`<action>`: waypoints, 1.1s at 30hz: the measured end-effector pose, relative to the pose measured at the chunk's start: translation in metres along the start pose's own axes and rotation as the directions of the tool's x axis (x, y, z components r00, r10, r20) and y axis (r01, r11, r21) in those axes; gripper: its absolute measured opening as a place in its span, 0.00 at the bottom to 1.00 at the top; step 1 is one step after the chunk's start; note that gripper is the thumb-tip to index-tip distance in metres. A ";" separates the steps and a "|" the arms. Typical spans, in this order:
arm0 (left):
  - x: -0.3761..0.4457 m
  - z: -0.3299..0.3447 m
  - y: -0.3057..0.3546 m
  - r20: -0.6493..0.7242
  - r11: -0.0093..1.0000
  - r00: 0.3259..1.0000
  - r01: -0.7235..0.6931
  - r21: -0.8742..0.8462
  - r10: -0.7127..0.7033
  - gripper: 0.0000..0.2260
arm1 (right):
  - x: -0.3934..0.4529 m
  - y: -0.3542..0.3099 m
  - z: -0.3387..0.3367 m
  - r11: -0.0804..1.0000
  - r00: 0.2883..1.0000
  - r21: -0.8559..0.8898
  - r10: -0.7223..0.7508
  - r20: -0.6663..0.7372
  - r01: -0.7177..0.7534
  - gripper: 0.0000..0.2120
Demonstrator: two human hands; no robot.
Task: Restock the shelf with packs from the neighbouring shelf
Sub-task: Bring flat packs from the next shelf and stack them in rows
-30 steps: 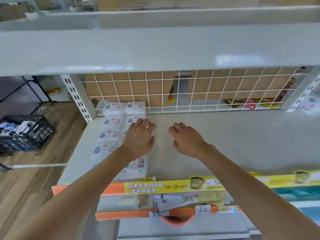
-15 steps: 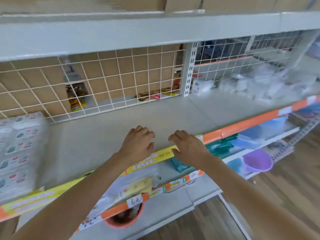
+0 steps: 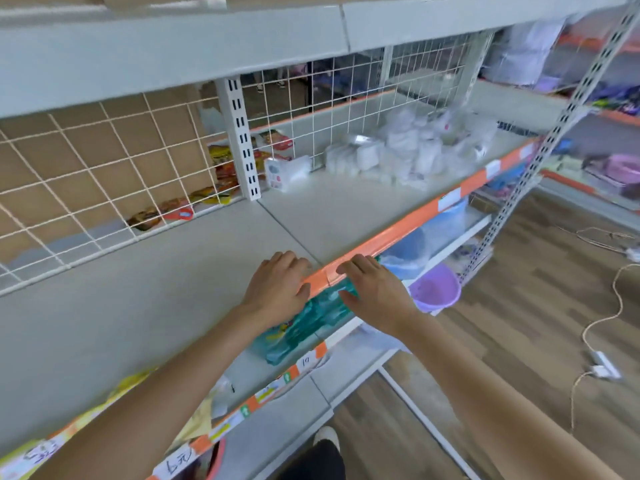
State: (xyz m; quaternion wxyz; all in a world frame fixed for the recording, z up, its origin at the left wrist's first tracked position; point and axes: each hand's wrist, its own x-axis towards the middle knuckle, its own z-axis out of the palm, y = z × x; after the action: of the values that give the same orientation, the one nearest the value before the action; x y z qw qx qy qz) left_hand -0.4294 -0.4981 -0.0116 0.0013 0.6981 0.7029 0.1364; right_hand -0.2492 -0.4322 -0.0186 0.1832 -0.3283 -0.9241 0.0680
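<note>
Hovering palm-down with loose fingers and holding nothing, the left hand [image 3: 277, 289] and right hand [image 3: 375, 296] sit side by side, slightly apart, over the orange front edge [image 3: 398, 230] where two shelf boards meet. The near shelf [image 3: 145, 299] lies bare ahead. White packs [image 3: 401, 150] are heaped on the neighbouring shelf [image 3: 339, 209], against the wire grid [image 3: 104, 174]. A price tag [image 3: 178, 462] reads "6元". Below sits a purple bowl [image 3: 438, 289].

The near shelf [image 3: 138, 306] lies bare on the left, open to a reach from the front, walled at the far side by the wire grid [image 3: 104, 188]. To the right, past the upright post [image 3: 242, 140], white packs [image 3: 398, 154] crowd the far half of the neighbouring shelf [image 3: 346, 216], its near strip free.
</note>
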 end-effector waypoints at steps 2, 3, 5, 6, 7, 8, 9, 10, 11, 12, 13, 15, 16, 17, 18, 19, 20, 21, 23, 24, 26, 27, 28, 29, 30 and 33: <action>0.031 0.011 0.000 -0.001 1.000 1.000 -0.004 -0.026 0.004 0.17 | 0.015 0.023 0.001 1.000 1.000 -0.007 0.007 0.013 -0.006 0.14; 0.047 0.014 -0.001 0.007 1.000 1.000 0.003 -0.022 -0.003 0.17 | 0.024 0.037 0.000 1.000 1.000 -0.015 0.018 0.013 -0.018 0.14; 0.079 0.017 0.000 0.016 0.999 1.000 0.017 -0.032 -0.016 0.17 | 0.044 0.063 -0.006 0.999 0.999 -0.028 0.038 0.009 -0.037 0.15; 0.093 0.019 0.000 0.010 0.999 1.000 0.023 -0.040 -0.022 0.17 | 0.054 0.075 -0.008 0.998 0.999 -0.040 0.041 0.002 -0.041 0.15; 0.108 0.022 0.000 0.017 0.999 0.999 0.030 -0.040 -0.029 0.17 | 0.064 0.088 -0.011 0.997 0.999 -0.053 0.050 -0.004 -0.050 0.16; 0.122 0.024 0.000 0.035 0.999 0.999 0.036 -0.037 -0.035 0.18 | 0.073 0.100 -0.012 0.996 0.998 -0.056 0.064 -0.004 -0.065 0.16; 0.135 0.026 0.000 0.049 0.999 0.998 0.036 -0.036 -0.035 0.18 | 0.081 0.110 -0.014 0.995 0.997 -0.054 0.078 -0.009 -0.079 0.16; 0.146 0.029 0.001 0.057 0.999 0.998 0.030 -0.036 -0.028 0.18 | 0.088 0.120 -0.013 0.995 0.996 -0.043 0.092 -0.014 -0.092 0.16; 0.156 0.032 0.002 0.067 0.999 0.997 0.026 -0.037 -0.024 0.18 | 0.094 0.129 -0.012 0.994 0.995 -0.033 0.103 -0.015 -0.103 0.16; 0.165 0.035 0.003 0.073 0.999 0.997 0.024 -0.042 -0.021 0.18 | 0.100 0.137 -0.011 0.993 0.993 -0.028 0.117 -0.009 -0.117 0.16; 0.173 0.038 0.005 0.080 0.999 0.997 0.025 -0.046 -0.022 0.18 | 0.104 0.146 -0.011 0.991 0.991 -0.028 0.131 0.005 -0.131 0.17; 0.188 0.042 0.010 0.079 0.999 0.997 0.028 -0.046 -0.024 0.17 | 0.115 0.164 -0.011 0.987 0.987 -0.030 0.157 0.014 -0.157 0.17; 0.195 0.044 0.013 0.074 0.999 0.997 0.030 -0.046 -0.027 0.17 | 0.123 0.175 -0.012 0.985 0.985 -0.031 0.171 0.005 -0.170 0.17; 0.203 0.045 0.015 0.070 0.998 0.997 0.036 -0.050 -0.032 0.17 | 0.132 0.185 -0.015 0.982 0.982 -0.028 0.188 -0.011 -0.188 0.17; 0.210 0.047 0.016 0.065 0.998 0.997 0.042 -0.055 -0.038 0.17 | 0.142 0.197 -0.017 0.977 0.977 -0.023 0.209 -0.032 -0.210 0.18; 0.216 0.048 0.019 0.057 0.997 0.997 0.051 -0.060 -0.047 0.16 | 0.154 0.208 -0.020 0.973 0.971 -0.019 0.230 -0.061 -0.231 0.18; 0.222 0.049 0.021 0.046 0.996 0.997 0.061 -0.064 -0.058 0.16 | 0.165 0.218 -0.022 0.966 0.963 -0.019 0.254 -0.090 -0.257 0.19; 0.227 0.050 0.025 0.037 0.995 0.997 0.070 -0.068 -0.068 0.16 | 0.176 0.228 -0.024 0.958 0.953 -0.023 0.281 -0.116 -0.286 0.21; 0.238 0.050 0.032 0.033 0.994 0.996 0.080 -0.072 -0.078 0.16 | 0.193 0.247 -0.024 0.937 0.931 -0.025 0.344 -0.122 -0.350 0.24; 0.244 0.050 0.036 0.029 0.995 0.997 0.079 -0.068 -0.077 0.16 | 0.201 0.256 -0.023 0.927 0.924 -0.023 0.370 -0.098 -0.374 0.25; 0.256 0.051 0.044 0.018 0.995 0.997 0.076 -0.063 -0.075 0.16 | 0.210 0.269 -0.018 0.913 0.913 -0.008 0.407 -0.001 -0.407 0.24; 0.263 0.052 0.047 0.002 0.995 0.997 0.071 -0.063 -0.071 0.16 | 0.212 0.273 -0.016 0.908 0.908 0.027 0.416 0.039 -0.417 0.22; 0.269 0.053 0.049 -0.027 0.996 0.998 0.060 -0.062 -0.062 0.16 | 0.213 0.275 -0.015 0.906 0.909 0.073 0.412 0.060 -0.416 0.20; 0.274 0.055 0.052 -0.065 0.997 0.997 0.045 -0.061 -0.049 0.18 | 0.212 0.277 -0.014 0.914 0.922 0.117 0.384 0.055 -0.388 0.18; 0.279 0.056 0.054 -0.099 0.998 0.995 0.027 -0.061 -0.033 0.21 | 0.209 0.276 -0.014 0.931 0.943 0.151 0.330 0.043 -0.333 0.17; 0.292 0.059 0.056 -0.111 1.000 0.994 -0.001 0.012 0.003 0.29 | 0.198 0.269 -0.019 0.966 0.997 0.249 0.049 0.064 -0.064 0.14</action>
State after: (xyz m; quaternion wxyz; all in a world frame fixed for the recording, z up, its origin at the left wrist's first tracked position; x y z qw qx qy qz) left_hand -0.3702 -0.2006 -0.0024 -0.0421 0.6901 0.7020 0.1710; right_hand -0.2279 -0.0985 -0.0088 0.1947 -0.3265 -0.9033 0.1990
